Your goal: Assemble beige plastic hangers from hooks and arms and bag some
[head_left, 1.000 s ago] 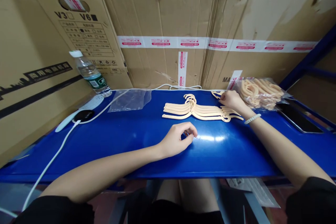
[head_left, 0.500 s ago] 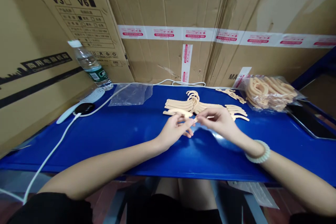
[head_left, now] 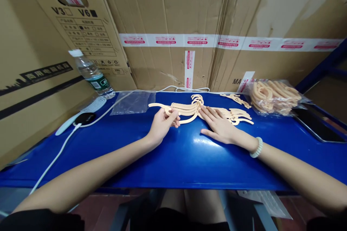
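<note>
My left hand pinches a curved beige hanger piece between thumb and fingers, at the left end of the hanger stack. Beige hangers lie overlapped on the blue table, their hooks pointing to the back. On the right half of this stack rests my right hand, palm down with fingers stretched out; it covers part of the hangers. More beige pieces stick out past the right hand.
Behind the stack lie loose beige pieces and a clear bag of beige parts. A dark tablet-like device is at the right. Leftward are an empty-looking plastic bag, a water bottle, a hairbrush and a white cable. Cardboard boxes stand behind.
My hands have moved apart. The left went left with a hanger piece in its fingers; the right opened from a pinch and now lies flat on the hangers.
</note>
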